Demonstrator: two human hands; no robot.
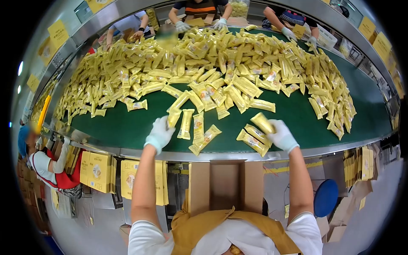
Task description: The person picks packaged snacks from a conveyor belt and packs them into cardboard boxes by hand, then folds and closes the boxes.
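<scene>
My left hand (160, 133), in a white glove, is closed on the end of a yellow snack packet (174, 117) near the belt's front edge. Beside it several more packets lie on the green belt, one printed packet (198, 127) among them. To the right my right hand (281, 135), also gloved, grips another yellow packet (262, 123) that is slightly blurred. Two loose packets (253, 143) lie just below and left of that hand. Against my apron, below the belt edge, stands an open cardboard box (227, 182).
A large heap of yellow packets (204, 55) covers the far part of the green belt (161, 104). Several co-workers stand across it, one gloved hand (289, 34) at the far right. Flattened yellow cartons (97, 170) stand below left; a blue stool (326, 197) is below right.
</scene>
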